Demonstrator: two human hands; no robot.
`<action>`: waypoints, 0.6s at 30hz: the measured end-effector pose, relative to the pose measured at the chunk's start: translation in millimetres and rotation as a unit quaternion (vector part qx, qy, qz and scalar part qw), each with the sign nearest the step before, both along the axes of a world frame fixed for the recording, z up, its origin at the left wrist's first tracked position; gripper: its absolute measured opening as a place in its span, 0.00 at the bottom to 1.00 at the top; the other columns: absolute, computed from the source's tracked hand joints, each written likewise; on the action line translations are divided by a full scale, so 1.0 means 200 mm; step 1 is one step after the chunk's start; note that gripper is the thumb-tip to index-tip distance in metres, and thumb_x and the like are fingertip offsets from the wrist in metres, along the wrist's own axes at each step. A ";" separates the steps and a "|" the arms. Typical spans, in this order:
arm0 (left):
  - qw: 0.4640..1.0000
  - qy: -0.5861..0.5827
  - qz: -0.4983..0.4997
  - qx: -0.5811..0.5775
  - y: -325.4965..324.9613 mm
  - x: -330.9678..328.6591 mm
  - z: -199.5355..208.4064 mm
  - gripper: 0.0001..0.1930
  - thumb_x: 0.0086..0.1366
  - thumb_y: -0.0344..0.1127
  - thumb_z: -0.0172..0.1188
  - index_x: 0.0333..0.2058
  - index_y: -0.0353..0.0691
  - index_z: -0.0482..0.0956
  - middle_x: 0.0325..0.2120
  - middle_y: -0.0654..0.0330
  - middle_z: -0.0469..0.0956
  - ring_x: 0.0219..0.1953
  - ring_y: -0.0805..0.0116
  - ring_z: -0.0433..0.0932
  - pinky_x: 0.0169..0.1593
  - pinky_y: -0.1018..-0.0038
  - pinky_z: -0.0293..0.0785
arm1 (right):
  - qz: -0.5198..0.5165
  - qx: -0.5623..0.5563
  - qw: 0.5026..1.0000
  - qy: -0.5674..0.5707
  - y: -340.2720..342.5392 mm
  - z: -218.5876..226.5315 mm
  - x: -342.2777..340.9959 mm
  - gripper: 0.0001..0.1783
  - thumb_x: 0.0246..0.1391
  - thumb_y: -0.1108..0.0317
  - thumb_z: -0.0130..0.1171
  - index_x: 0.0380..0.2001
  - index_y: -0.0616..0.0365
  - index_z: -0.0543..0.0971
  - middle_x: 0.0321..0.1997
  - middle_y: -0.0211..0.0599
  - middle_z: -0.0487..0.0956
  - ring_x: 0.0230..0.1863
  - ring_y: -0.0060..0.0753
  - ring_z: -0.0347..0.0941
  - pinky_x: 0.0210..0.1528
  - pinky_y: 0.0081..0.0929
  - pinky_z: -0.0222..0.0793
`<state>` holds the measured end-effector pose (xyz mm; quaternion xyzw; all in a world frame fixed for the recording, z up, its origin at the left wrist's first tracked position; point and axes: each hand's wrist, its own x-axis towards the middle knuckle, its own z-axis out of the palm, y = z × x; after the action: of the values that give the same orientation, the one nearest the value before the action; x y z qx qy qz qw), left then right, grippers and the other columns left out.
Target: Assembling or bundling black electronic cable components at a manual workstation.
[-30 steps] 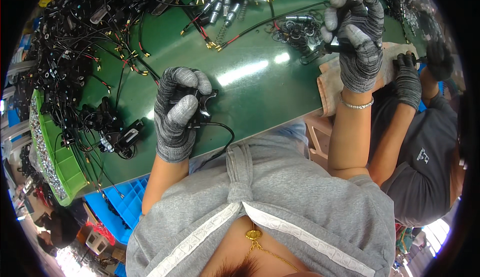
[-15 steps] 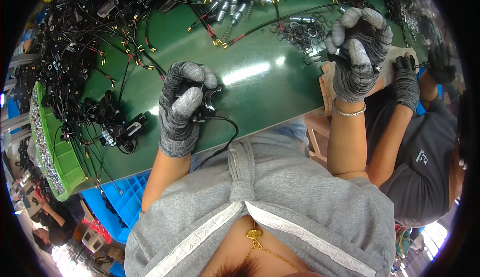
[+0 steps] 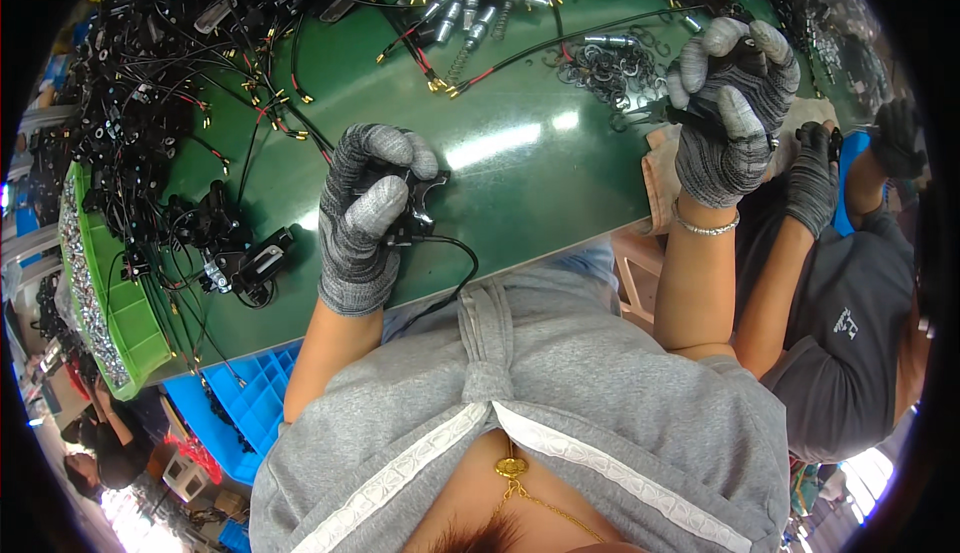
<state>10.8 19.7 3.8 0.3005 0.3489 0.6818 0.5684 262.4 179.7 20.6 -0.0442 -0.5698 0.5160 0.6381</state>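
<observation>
My left hand (image 3: 365,218), in a grey knitted glove with pale fingertips, is closed around a black brake lever bracket (image 3: 420,215) near the table's front edge. The bracket's shiny half-round clamp end sticks out past the fingers, and a black cable (image 3: 468,253) curves from it down over the edge. Further right, my gloved right hand (image 3: 738,113) is raised with its fingers curled around a dark tool (image 3: 664,110) that looks like pliers. Most of the tool is hidden by the palm and fingers. Its pointed end is beside a pile of small dark open rings (image 3: 608,71).
Black levers and cables (image 3: 150,73) heap up along the left and back. Silver cylinders (image 3: 480,23) and springs lie at the back middle. A green bin (image 3: 135,328) holds small metal parts at left. A co-worker's gloved hand (image 3: 812,178) is close on the right, beside a cloth (image 3: 660,178).
My right hand has shifted slightly right, and the dark tool now shows more at its left side. The left hand keeps its place. The co-worker's hands have moved a little.
</observation>
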 end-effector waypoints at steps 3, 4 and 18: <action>1.000 -0.003 -0.002 -0.002 0.00 0.00 0.00 0.17 0.54 0.37 0.64 0.40 0.39 0.72 0.34 0.56 0.74 0.41 0.64 0.74 0.49 0.67 0.71 | -0.009 -0.018 1.000 -0.008 -0.01 -0.01 0.00 0.28 0.49 0.72 0.60 0.55 0.56 0.69 0.43 0.41 0.74 0.30 0.27 0.70 0.26 0.19 0.72; 1.000 0.000 0.000 -0.002 0.00 0.00 0.00 0.17 0.54 0.37 0.64 0.40 0.39 0.72 0.34 0.56 0.74 0.41 0.64 0.74 0.49 0.67 0.71 | -0.009 -0.019 1.000 -0.008 -0.01 -0.01 0.01 0.28 0.49 0.72 0.60 0.55 0.56 0.69 0.43 0.41 0.74 0.30 0.27 0.70 0.26 0.19 0.72; 1.000 0.006 -0.022 0.006 -0.01 -0.01 0.00 0.19 0.54 0.37 0.63 0.44 0.39 0.71 0.39 0.56 0.72 0.43 0.68 0.72 0.50 0.74 0.68 | 0.007 -0.032 0.999 -0.036 -0.01 -0.03 0.03 0.29 0.50 0.71 0.59 0.58 0.54 0.67 0.47 0.40 0.70 0.36 0.30 0.65 0.31 0.21 0.67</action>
<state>9.1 18.4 3.6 0.3155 0.3420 0.6692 0.5794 267.8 178.7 15.2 -0.0791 -0.5763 0.5361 0.6117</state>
